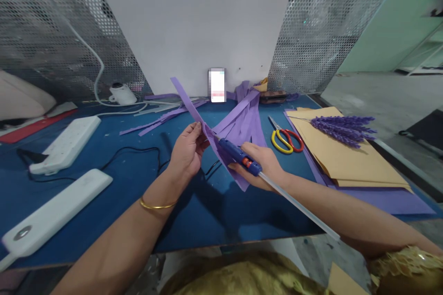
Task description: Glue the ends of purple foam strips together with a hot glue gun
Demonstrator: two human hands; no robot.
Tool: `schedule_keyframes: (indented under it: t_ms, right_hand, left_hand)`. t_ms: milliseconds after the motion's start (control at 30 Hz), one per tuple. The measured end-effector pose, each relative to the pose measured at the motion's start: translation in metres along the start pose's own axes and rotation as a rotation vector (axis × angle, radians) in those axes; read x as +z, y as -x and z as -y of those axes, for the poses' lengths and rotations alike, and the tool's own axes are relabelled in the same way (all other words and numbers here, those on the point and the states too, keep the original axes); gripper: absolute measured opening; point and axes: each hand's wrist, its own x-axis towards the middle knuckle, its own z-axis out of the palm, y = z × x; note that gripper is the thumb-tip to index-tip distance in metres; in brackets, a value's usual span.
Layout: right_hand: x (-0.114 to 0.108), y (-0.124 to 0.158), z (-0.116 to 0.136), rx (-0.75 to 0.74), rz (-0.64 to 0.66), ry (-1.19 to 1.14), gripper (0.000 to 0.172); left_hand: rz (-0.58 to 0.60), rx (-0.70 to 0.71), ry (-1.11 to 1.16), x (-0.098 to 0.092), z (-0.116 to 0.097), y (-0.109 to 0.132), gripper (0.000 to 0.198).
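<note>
My left hand (188,150) pinches a long purple paper strip (188,101) that rises up and away toward the white board. My right hand (263,166) is wrapped round a blue glue gun (238,154) with an orange trigger; its nozzle touches the strip near my left fingers. A clear glue stick (297,207) sticks out of the gun's back, along my right forearm. The strip's lower end (238,177) hangs below the gun.
More purple strips (242,117) lie fanned on the blue table (114,179). Yellow-and-red scissors (285,140), tan paper sheets (346,156) with purple lavender sprigs (342,129) lie right. Two white power strips (65,143) (51,214) and a black cable (131,152) lie left. White board (197,32) behind.
</note>
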Motion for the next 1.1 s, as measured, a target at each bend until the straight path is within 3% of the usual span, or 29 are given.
schedule_keyframes:
  t_ms: [733,933,1100]
  right_hand:
    - [0.002,0.0,-0.002,0.023,0.013,0.003,0.032]
    - [0.001,-0.004,-0.01,0.052,-0.057,-0.006,0.031]
    - [-0.009,-0.013,-0.028,-0.022,0.152,-0.025,0.03]
  left_hand:
    - [-0.011,0.0,-0.015,-0.003,-0.001,-0.003,0.023]
    - [-0.032,-0.003,0.026,-0.003,-0.001,-0.003,0.022]
    - [-0.038,0.033,0.063,-0.007,-0.006,-0.008,0.02]
